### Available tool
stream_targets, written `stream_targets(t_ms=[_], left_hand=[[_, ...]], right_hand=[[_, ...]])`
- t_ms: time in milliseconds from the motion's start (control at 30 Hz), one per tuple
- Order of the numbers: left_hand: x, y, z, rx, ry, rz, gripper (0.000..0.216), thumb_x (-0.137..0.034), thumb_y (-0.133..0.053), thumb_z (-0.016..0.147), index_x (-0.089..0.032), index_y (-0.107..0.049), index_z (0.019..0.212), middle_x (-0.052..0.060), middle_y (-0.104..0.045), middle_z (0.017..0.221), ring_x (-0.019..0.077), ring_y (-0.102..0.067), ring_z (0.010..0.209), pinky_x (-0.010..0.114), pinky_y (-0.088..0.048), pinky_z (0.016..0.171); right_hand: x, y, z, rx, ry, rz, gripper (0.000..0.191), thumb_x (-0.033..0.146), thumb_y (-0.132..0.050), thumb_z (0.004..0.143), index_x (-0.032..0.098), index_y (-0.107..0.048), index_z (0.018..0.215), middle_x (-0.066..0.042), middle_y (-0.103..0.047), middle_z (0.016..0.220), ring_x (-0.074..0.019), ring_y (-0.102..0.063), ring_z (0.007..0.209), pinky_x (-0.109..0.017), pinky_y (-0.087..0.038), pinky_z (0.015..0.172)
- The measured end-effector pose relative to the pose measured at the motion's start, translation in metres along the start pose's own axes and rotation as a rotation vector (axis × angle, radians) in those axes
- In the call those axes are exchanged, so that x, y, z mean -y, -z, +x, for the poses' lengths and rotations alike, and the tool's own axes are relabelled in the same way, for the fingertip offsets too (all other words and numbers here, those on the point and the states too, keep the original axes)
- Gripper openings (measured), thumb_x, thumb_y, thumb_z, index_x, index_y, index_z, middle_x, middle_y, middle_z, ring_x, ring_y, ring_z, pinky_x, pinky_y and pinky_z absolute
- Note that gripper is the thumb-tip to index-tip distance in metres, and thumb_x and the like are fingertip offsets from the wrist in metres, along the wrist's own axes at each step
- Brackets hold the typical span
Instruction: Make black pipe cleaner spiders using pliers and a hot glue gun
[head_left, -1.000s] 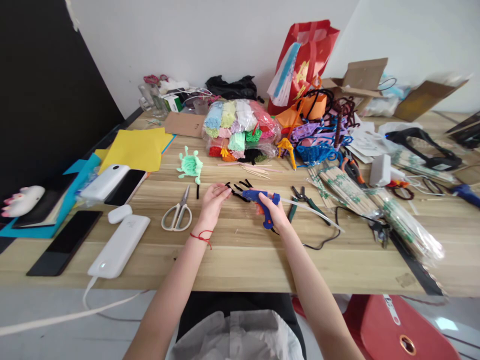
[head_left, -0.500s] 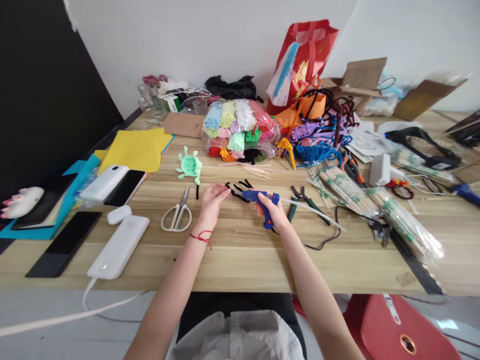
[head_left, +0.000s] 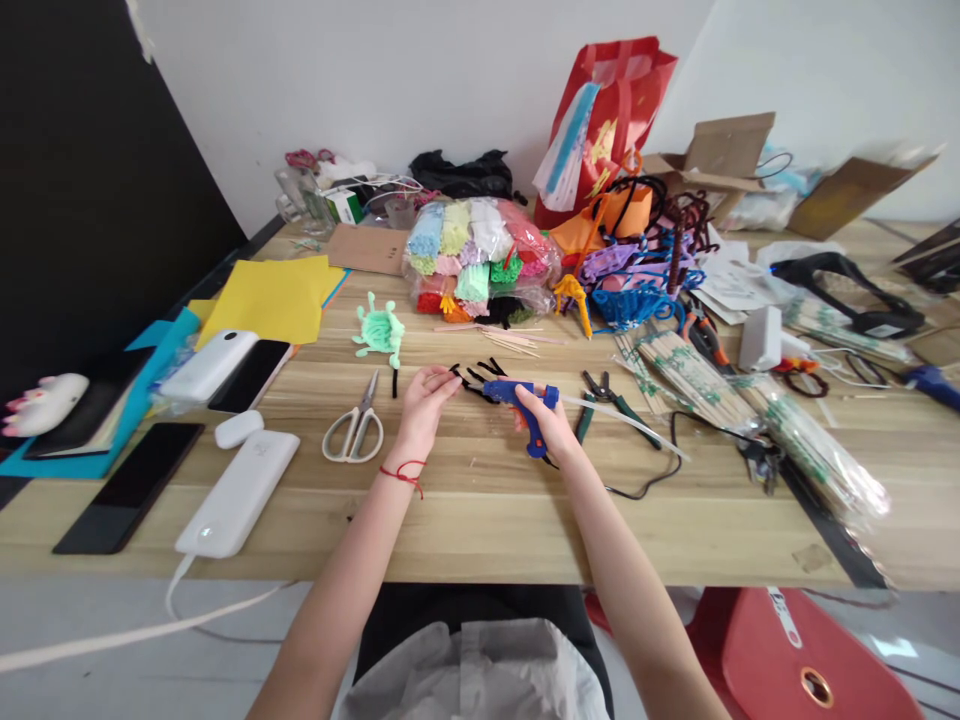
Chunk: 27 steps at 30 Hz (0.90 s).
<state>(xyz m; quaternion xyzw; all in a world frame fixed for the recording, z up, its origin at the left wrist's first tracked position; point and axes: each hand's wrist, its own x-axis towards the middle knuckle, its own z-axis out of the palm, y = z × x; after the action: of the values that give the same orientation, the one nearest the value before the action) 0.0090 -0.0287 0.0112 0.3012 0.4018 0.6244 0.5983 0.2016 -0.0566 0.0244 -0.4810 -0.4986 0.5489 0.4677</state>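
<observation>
In the head view my left hand (head_left: 423, 408) pinches a short black pipe cleaner piece (head_left: 454, 370) between thumb and fingertips. My right hand (head_left: 553, 426) is wrapped round a blue hot glue gun (head_left: 534, 432), whose nozzle points left toward the left fingertips. A long translucent glue stick (head_left: 634, 421) sticks out of its back. Under and behind the nozzle lie several other black pipe cleaner pieces (head_left: 491, 366). A mint-green fuzzy figure (head_left: 381, 328) with short limbs rests beyond my left hand, with another black piece (head_left: 394, 384) close by.
White-handled scissors (head_left: 352, 434) lie left of my left arm, and green-handled pliers (head_left: 587, 418) right of the glue gun. Phones and a white power bank (head_left: 238, 495) occupy the left. Bagged pipe cleaners (head_left: 472, 245) and a red bag (head_left: 634, 110) stand behind; wrapped sticks (head_left: 697, 385) lie right.
</observation>
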Motion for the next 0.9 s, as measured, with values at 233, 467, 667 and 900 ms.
stream_targets(t_ms=[233, 467, 667, 900], left_hand=[[0.0009, 0.0003, 0.0007, -0.001, 0.007, -0.032, 0.040, -0.017, -0.084, 0.053, -0.017, -0.056, 0.081, -0.003, -0.068, 0.075, 0.0081, -0.064, 0.071, 0.020, -0.049, 0.071], [0.0025, 0.0013, 0.0020, -0.003, 0.009, -0.032, 0.041, -0.018, -0.085, 0.053, -0.017, -0.055, 0.081, -0.003, -0.068, 0.076, 0.0089, -0.064, 0.073, 0.021, -0.049, 0.073], [0.0037, 0.0020, 0.0031, -0.005, 0.010, -0.032, 0.039, -0.017, -0.084, 0.054, -0.017, -0.056, 0.081, -0.002, -0.068, 0.076, 0.0098, -0.065, 0.073, 0.023, -0.049, 0.073], [0.0035, 0.0016, 0.0029, -0.007, 0.000, -0.034, 0.041, -0.018, -0.085, 0.052, -0.017, -0.055, 0.081, -0.002, -0.068, 0.076, 0.0090, -0.064, 0.072, 0.021, -0.049, 0.072]], right_hand=[[-0.0021, 0.0005, 0.0007, 0.001, 0.009, 0.016, 0.051, 0.057, -0.061, 0.077, 0.020, -0.069, 0.112, 0.001, -0.057, 0.053, -0.0124, -0.048, 0.045, -0.025, -0.040, 0.048], [-0.0007, -0.0005, -0.0004, -0.013, 0.003, -0.004, 0.052, 0.056, -0.060, 0.077, 0.020, -0.068, 0.113, 0.001, -0.057, 0.054, -0.0120, -0.047, 0.045, -0.025, -0.040, 0.048], [-0.0018, -0.0003, 0.0007, -0.011, -0.003, -0.003, 0.054, 0.057, -0.060, 0.076, 0.019, -0.068, 0.114, 0.000, -0.060, 0.056, -0.0116, -0.047, 0.044, -0.025, -0.040, 0.047], [-0.0023, -0.0001, 0.0004, -0.011, 0.013, 0.014, 0.050, 0.054, -0.061, 0.078, 0.019, -0.068, 0.113, 0.001, -0.057, 0.054, -0.0108, -0.046, 0.044, -0.024, -0.039, 0.046]])
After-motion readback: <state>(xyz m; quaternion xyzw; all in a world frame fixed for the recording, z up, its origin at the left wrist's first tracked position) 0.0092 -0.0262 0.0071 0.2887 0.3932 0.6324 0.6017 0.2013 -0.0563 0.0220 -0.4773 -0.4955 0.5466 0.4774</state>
